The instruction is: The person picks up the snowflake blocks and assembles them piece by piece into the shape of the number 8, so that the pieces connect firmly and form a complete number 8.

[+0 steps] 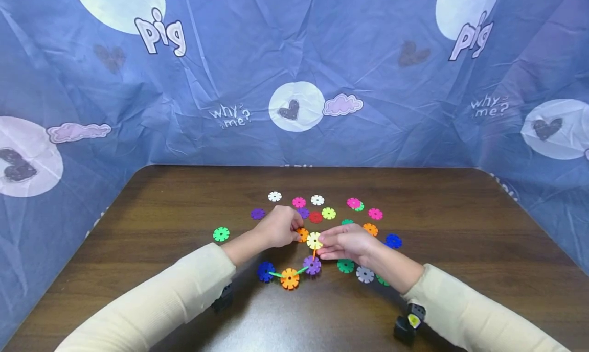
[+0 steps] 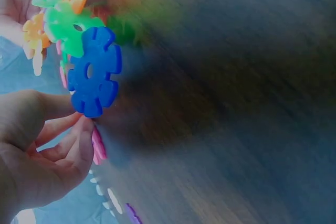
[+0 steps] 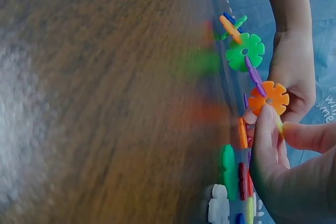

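Note:
In the head view, a chain of interlocked notched plastic discs hangs from my right hand, whose thumb and fingers pinch the yellow disc at its upper end. From there it runs down through an orange disc seen edge-on, a purple disc, a green one, an orange disc and another green one to a blue disc at the far end. Beside the yellow disc, my left hand holds a separate orange disc at its fingertips. In the left wrist view the blue disc partly covers those fingertips.
Loose discs lie around the hands: white, pink, red and purple behind, light green at left, blue and grey at right. A patterned blue cloth surrounds the wooden table.

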Motion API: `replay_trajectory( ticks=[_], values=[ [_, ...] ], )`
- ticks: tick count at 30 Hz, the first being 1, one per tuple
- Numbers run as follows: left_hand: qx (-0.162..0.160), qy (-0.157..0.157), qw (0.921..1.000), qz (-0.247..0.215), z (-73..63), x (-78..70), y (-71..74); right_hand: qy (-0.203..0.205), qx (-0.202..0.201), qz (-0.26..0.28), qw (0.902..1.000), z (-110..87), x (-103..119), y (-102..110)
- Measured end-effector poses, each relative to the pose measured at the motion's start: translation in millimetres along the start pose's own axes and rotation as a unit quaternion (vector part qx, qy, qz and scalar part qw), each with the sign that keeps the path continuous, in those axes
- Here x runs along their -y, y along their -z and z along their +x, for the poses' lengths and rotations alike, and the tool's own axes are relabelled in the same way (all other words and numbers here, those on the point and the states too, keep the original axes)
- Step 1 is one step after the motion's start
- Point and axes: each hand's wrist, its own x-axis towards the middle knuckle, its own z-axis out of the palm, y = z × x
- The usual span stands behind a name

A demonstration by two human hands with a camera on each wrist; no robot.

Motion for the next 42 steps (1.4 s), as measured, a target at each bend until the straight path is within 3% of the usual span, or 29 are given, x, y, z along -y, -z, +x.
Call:
replay_trajectory(
  ticks=[14, 20, 26, 30, 42],
  values=[
    [-0.011, 0.017, 0.9988, -0.045, -0.4, 5.5, 4.0, 0.004, 0.006, 0.002, 1.0000, 2.2, 2, 1],
    [-0.018, -0.017, 0.9961, -0.085, -2.1, 15.3, 8.6, -0.005, 0.004, -0.001, 1.0000, 3.9, 3, 0],
    [-0.001, -0.042, 0.9916, -0.122, -2.3, 20.8, 15.2, -0.005, 0.001, 0.002, 1.0000, 5.3, 4, 0],
    [0.004, -0.070, 0.9896, -0.125, -2.1, 21.7, 17.3, -0.001, 0.004, -0.002, 1.0000, 6.8, 4, 0],
    [-0.010, -0.100, 0.9862, -0.132, -2.9, 22.6, 19.0, 0.003, -0.010, -0.004, 0.9999, 8.9, 5, -3]
  ],
)
